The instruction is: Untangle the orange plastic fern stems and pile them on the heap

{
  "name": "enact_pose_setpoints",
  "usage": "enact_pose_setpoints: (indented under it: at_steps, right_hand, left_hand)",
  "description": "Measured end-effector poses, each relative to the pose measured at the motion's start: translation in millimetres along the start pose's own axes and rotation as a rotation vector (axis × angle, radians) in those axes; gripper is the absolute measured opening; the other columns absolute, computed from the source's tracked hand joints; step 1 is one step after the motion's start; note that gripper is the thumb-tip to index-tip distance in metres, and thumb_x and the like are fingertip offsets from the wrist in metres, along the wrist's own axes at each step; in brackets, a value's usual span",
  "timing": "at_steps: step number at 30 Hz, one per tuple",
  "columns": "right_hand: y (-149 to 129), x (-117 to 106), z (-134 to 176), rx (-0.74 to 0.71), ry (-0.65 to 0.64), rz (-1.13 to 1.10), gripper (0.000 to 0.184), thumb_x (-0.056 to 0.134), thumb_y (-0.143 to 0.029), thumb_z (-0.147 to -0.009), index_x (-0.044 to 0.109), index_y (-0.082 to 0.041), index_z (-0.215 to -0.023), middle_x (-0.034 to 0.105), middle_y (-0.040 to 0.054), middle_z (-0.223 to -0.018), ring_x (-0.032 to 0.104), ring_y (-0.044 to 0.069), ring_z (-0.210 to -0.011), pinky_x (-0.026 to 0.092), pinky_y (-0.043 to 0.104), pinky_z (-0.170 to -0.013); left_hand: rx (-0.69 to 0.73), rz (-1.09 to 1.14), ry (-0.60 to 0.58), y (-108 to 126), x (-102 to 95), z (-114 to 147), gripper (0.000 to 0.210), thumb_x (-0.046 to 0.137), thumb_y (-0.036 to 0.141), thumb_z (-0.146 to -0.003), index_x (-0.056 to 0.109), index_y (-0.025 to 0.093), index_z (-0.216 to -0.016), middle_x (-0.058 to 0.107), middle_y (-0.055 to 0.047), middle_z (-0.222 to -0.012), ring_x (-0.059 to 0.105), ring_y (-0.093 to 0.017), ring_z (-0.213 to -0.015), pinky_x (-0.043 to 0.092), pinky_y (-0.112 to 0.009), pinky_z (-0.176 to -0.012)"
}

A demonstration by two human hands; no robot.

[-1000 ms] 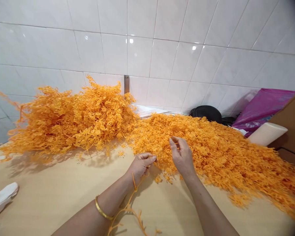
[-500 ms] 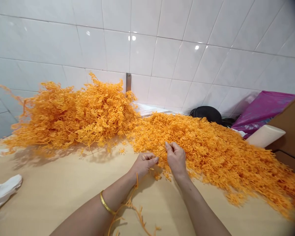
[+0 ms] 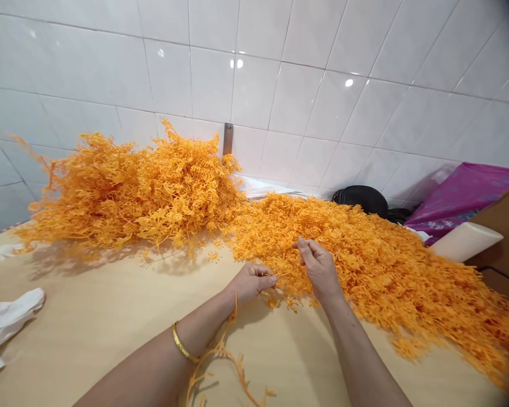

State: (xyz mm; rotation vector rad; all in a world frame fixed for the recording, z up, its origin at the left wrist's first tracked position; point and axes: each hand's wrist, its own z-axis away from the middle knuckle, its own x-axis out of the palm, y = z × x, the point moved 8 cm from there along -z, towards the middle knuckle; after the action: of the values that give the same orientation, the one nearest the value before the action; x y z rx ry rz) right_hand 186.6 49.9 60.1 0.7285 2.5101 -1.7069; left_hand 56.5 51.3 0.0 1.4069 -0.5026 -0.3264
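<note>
My left hand [image 3: 254,281] is closed, thumb against fingers, on an orange plastic stem, low over the table. A bare, branched length of orange stem [image 3: 221,350] trails from behind this hand, past the wrist, toward the near edge. To the right, my right hand [image 3: 320,265] is raised at the loose orange pile [image 3: 365,254], thumb and fingertips pinched together. Whatever lies in that pinch blends into the orange behind it. Small star-shaped orange sprigs lie just below the fingers.
A bushy heap of orange plastic sprays [image 3: 144,192] stands on the left of the table [image 3: 89,316]. White gloves [image 3: 11,325] lie at far left. Behind the pile are a black rounded item [image 3: 360,199], a purple bag [image 3: 458,195], a pale roll [image 3: 466,242] and a cardboard box [image 3: 507,226].
My right hand has moved right and slightly up, widening the gap between the hands. The left hand keeps its pinch. The view has shifted a little.
</note>
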Motion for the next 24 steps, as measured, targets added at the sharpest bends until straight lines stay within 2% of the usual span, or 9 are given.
enact_pose_setpoints:
  at_steps: [4,6,8,12,16,19,21,23,24]
  right_hand:
    - [-2,28,7,0.0,-0.31,0.048,0.025,0.052,-0.042,-0.07,0.055,-0.017,-0.069,0.037,-0.0045,-0.051,0.032,0.009,-0.048,0.026,0.022,-0.045]
    - [-4,33,8,-0.031,-0.333,0.106,0.028,0.052,-0.041,-0.071,0.05,-0.017,-0.056,0.034,-0.005,-0.048,0.029,0.008,-0.046,0.024,0.021,-0.045]
    - [-8,27,8,-0.071,-0.207,0.17,0.035,0.048,-0.041,-0.073,0.039,-0.018,-0.048,0.031,-0.0051,-0.047,0.028,0.008,-0.046,0.023,0.022,-0.044]
    - [-16,13,15,-0.091,0.081,0.25,0.039,0.043,-0.039,-0.077,0.027,-0.019,-0.047,0.026,-0.0056,-0.045,0.025,0.008,-0.044,0.021,0.023,-0.044]
    - [-16,11,25,-0.084,0.229,0.272,0.04,0.043,-0.037,-0.076,0.024,-0.019,-0.046,0.024,-0.0055,-0.044,0.025,0.008,-0.044,0.021,0.024,-0.044]
    - [-10,2,26,-0.028,0.298,0.232,0.037,0.044,-0.037,-0.074,0.031,-0.019,-0.045,0.03,-0.0047,-0.045,0.029,0.008,-0.045,0.024,0.025,-0.046]
    - [-7,-27,25,0.064,0.434,0.194,0.032,0.043,-0.038,-0.074,0.039,-0.019,-0.049,0.039,-0.0018,-0.049,0.034,0.009,-0.047,0.025,0.026,-0.046]
    - [-2,-77,32,0.258,0.682,0.123,0.032,0.035,-0.042,-0.076,0.04,-0.02,-0.053,0.044,0.0018,-0.054,0.034,0.009,-0.044,0.023,0.028,-0.043]
    - [-8,-99,33,0.242,0.725,0.124,0.03,0.036,-0.044,-0.074,0.041,-0.021,-0.056,0.047,0.0034,-0.058,0.033,0.009,-0.043,0.022,0.029,-0.042]
  left_hand:
    - [0.001,0.001,-0.034,2,3.7,1,0.025,0.063,0.034,-0.06,0.057,0.014,-0.047,0.038,0.004,-0.036,0.023,-0.003,-0.032,0.017,-0.022,-0.038]
    - [0.006,0.006,-0.042,2,3.9,0,0.026,0.063,0.035,-0.06,0.057,0.014,-0.048,0.041,0.003,-0.038,0.024,-0.003,-0.032,0.018,-0.022,-0.038]
    - [0.018,0.007,-0.04,1,2.3,-1,0.026,0.063,0.037,-0.06,0.057,0.014,-0.049,0.041,0.003,-0.038,0.025,-0.003,-0.032,0.017,-0.021,-0.037]
    - [0.068,-0.048,-0.02,1,-3.6,-4,0.028,0.061,0.041,-0.062,0.057,0.014,-0.053,0.037,0.004,-0.039,0.026,-0.004,-0.033,0.016,-0.021,-0.035]
    - [0.098,-0.092,-0.038,1,-3.0,-3,0.028,0.059,0.041,-0.063,0.055,0.015,-0.055,0.036,0.005,-0.043,0.027,-0.004,-0.035,0.019,-0.02,-0.035]
    - [0.109,-0.11,-0.086,2,1.9,0,0.028,0.057,0.04,-0.065,0.053,0.015,-0.054,0.033,0.005,-0.042,0.025,-0.004,-0.036,0.017,-0.02,-0.036]
    - [0.124,-0.129,-0.087,3,1.9,1,0.026,0.057,0.037,-0.066,0.052,0.014,-0.053,0.032,0.006,-0.042,0.024,-0.004,-0.036,0.016,-0.021,-0.037]
    - [0.136,-0.139,-0.063,4,-1.4,1,0.024,0.058,0.033,-0.066,0.053,0.013,-0.053,0.032,0.006,-0.041,0.024,-0.003,-0.036,0.016,-0.021,-0.038]
    - [0.134,-0.13,-0.047,3,-3.8,0,0.023,0.058,0.032,-0.066,0.053,0.013,-0.054,0.033,0.006,-0.041,0.025,-0.003,-0.036,0.017,-0.02,-0.038]
